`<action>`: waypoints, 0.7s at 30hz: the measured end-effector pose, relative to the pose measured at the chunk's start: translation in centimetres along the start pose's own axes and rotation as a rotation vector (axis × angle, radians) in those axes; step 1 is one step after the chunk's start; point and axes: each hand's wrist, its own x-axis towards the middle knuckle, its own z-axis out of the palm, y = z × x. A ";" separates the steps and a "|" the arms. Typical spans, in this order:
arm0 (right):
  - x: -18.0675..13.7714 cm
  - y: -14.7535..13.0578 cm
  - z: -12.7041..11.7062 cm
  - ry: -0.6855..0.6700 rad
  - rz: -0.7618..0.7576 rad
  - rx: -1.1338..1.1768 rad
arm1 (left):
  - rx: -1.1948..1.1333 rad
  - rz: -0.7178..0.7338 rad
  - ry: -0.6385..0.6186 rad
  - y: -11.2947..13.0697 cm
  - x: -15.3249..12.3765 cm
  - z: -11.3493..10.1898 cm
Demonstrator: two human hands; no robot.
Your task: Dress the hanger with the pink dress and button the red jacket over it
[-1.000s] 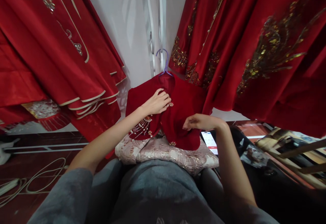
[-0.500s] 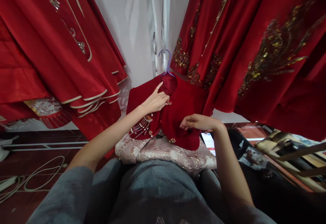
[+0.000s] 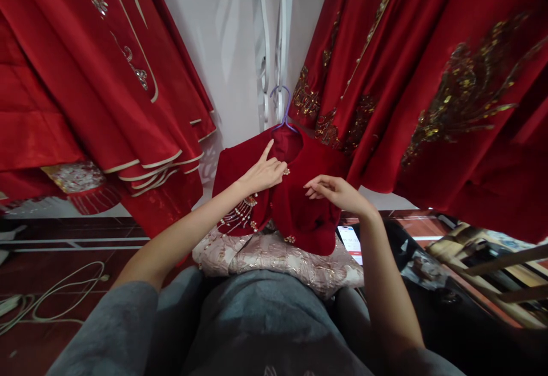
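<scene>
Left hand [image 3: 263, 173]: curled at jewelled clasp [image 3: 286, 172], index extended; hold unclear.
Right hand [image 3: 329, 190]: loosely open, empty, over red jacket [image 3: 291, 210].

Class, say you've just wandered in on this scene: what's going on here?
A person is handling a red garment on a purple hanger. Their left hand is at the beaded ornament near the neckline, index finger extended. The right hand is over the garment's other side, fingers loosely bent, apparently holding nothing. The garment's lower edge overlaps pale patterned cloth by the person's lap.
</scene>
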 end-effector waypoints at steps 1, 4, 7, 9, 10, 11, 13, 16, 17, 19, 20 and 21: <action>0.0 -0.1 0.0 0.029 -0.004 0.009 | -0.018 -0.011 0.009 0.0 0.0 -0.1; 0.8 -0.8 1.1 0.173 -0.063 0.116 | -0.065 -0.020 -0.008 0.0 0.2 -0.5; 2.8 -1.9 3.5 0.265 -0.156 0.284 | -0.058 -0.067 -0.057 0.2 0.4 -0.9; 4.6 -2.5 5.3 0.255 -0.127 0.306 | -0.002 -0.185 -0.077 0.3 0.3 -0.6; 5.5 -2.7 6.0 0.291 -0.076 0.274 | 0.033 -0.256 -0.089 0.3 0.1 -0.4; 6.2 -2.8 6.6 0.332 -0.003 0.211 | 0.064 -0.321 -0.101 0.1 -0.2 -0.1; 7.1 -2.9 7.1 0.448 0.129 0.039 | 0.086 -0.413 -0.112 -0.9 -1.0 0.3; 7.0 -2.8 6.1 0.631 0.201 -0.237 | 0.008 -0.470 -0.051 -4.0 -2.5 0.2; 6.9 -2.7 5.4 0.686 0.200 -0.320 | -0.030 -0.478 -0.023 -5.2 -2.9 0.0; 6.6 -2.6 3.6 0.774 0.213 -0.484 | -0.080 -0.482 -0.028 -7.5 -3.3 -0.6; 6.6 -2.5 2.6 0.804 0.224 -0.566 | -0.083 -0.495 -0.044 -8.5 -3.4 -0.9; 6.6 -2.3 1.5 0.817 0.229 -0.643 | -0.081 -0.508 -0.065 -9.3 -3.4 -1.1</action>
